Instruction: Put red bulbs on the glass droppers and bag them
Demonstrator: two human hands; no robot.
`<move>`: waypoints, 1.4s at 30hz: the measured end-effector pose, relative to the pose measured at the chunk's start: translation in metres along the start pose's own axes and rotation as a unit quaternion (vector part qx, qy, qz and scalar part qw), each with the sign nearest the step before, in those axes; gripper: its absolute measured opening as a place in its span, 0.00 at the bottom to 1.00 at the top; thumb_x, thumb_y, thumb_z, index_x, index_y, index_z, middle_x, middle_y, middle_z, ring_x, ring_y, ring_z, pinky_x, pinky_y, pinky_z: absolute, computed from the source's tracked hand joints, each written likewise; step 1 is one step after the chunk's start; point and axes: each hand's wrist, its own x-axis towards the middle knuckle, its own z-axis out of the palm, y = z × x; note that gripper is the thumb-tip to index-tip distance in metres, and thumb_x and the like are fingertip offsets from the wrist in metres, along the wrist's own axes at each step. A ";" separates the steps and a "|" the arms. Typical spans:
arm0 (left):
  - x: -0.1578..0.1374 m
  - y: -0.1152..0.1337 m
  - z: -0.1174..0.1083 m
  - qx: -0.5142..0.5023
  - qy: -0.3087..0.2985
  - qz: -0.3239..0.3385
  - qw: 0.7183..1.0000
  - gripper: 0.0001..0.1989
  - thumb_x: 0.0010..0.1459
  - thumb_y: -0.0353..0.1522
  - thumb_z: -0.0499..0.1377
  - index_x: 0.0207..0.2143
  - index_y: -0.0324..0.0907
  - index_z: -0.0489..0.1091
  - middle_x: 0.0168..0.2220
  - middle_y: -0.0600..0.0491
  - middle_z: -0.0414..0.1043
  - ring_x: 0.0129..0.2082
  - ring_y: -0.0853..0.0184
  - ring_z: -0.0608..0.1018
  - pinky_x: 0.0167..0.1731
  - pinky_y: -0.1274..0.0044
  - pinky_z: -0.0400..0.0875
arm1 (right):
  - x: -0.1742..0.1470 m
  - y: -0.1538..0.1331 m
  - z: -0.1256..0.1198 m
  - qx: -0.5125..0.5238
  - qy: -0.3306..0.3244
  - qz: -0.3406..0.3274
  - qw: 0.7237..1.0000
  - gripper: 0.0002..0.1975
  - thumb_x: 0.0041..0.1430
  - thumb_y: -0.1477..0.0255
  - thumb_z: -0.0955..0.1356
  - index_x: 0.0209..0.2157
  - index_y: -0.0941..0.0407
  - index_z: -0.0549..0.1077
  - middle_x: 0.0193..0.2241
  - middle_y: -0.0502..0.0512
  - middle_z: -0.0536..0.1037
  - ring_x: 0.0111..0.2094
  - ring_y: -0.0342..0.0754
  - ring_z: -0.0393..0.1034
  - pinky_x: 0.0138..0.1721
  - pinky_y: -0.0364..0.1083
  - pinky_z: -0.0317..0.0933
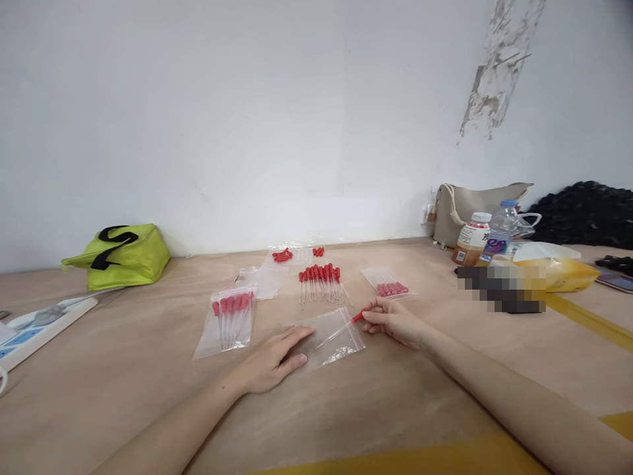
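Observation:
My right hand (pixel 393 321) pinches a dropper (pixel 358 316) by its red rubber bulb. Its thin glass tube points left and lies over or inside a clear zip bag (pixel 329 326); which of the two I cannot tell. Flat on the left end of that bag rests my left hand (pixel 277 356), thumb and fingers apart. Behind the bag, several red-bulbed droppers (pixel 321 274) lie side by side. To the left is a zip bag filled with droppers (pixel 232 316), and a similar filled bag (pixel 390 284) sits beyond my right hand.
Farther back lie empty-looking clear bags (pixel 264 280) and loose red bulbs (pixel 283 255). A lime-green bag (pixel 128 257) and a power strip (pixel 44 330) stand left. Bottles (pixel 473 237), a beige bag (pixel 482 204) and a yellow pack (pixel 568 274) occupy the right, before the wall.

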 end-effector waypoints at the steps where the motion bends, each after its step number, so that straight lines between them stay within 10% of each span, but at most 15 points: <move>1: 0.000 0.000 0.000 -0.001 0.001 0.002 1.000 0.22 0.61 0.38 0.47 0.57 0.48 0.51 0.56 0.52 0.57 0.54 0.62 0.61 0.52 0.67 0.56 | -0.001 -0.001 -0.001 -0.055 -0.026 -0.010 0.998 0.13 0.43 0.67 0.71 0.27 0.57 0.65 0.20 0.48 0.70 0.21 0.39 0.65 0.24 0.41 0.59; 16: 0.007 0.001 0.001 0.007 0.004 0.027 1.000 0.21 0.60 0.35 0.48 0.56 0.47 0.53 0.54 0.51 0.59 0.53 0.64 0.62 0.52 0.69 0.57 | 0.000 0.008 0.022 -0.313 -0.065 -0.178 0.931 0.12 0.46 0.63 0.68 0.26 0.57 0.75 0.30 0.52 0.72 0.33 0.44 0.64 0.33 0.42 0.58; 19: 0.007 0.001 0.002 0.004 0.022 0.044 0.999 0.19 0.60 0.34 0.49 0.54 0.46 0.55 0.53 0.51 0.61 0.53 0.64 0.62 0.52 0.69 0.57 | 0.004 0.002 0.013 -0.305 -0.100 -0.131 0.938 0.11 0.49 0.65 0.66 0.27 0.58 0.75 0.26 0.52 0.73 0.29 0.43 0.65 0.30 0.41 0.58; 22: 0.006 0.000 0.003 0.017 0.076 0.068 0.995 0.14 0.60 0.34 0.49 0.48 0.44 0.63 0.50 0.50 0.65 0.53 0.63 0.62 0.53 0.67 0.56 | 0.018 -0.005 -0.001 -0.297 0.013 -0.076 0.952 0.10 0.47 0.67 0.66 0.27 0.60 0.72 0.24 0.51 0.73 0.25 0.41 0.65 0.27 0.40 0.57; 28: 0.004 -0.004 0.005 0.012 0.091 0.053 0.994 0.12 0.59 0.34 0.50 0.44 0.43 0.66 0.45 0.50 0.68 0.45 0.65 0.70 0.45 0.72 0.64 | 0.075 -0.016 -0.005 -0.417 0.198 -0.026 0.887 0.18 0.46 0.69 0.65 0.40 0.62 0.66 0.30 0.55 0.75 0.29 0.43 0.68 0.28 0.39 0.59; 42: 0.004 -0.005 0.005 0.005 0.072 0.051 0.996 0.12 0.59 0.33 0.50 0.45 0.44 0.66 0.45 0.51 0.69 0.46 0.65 0.69 0.47 0.71 0.63 | 0.121 -0.026 0.010 -0.540 0.128 0.063 0.830 0.07 0.40 0.78 0.66 0.26 0.61 0.72 0.28 0.61 0.75 0.31 0.50 0.69 0.27 0.41 0.57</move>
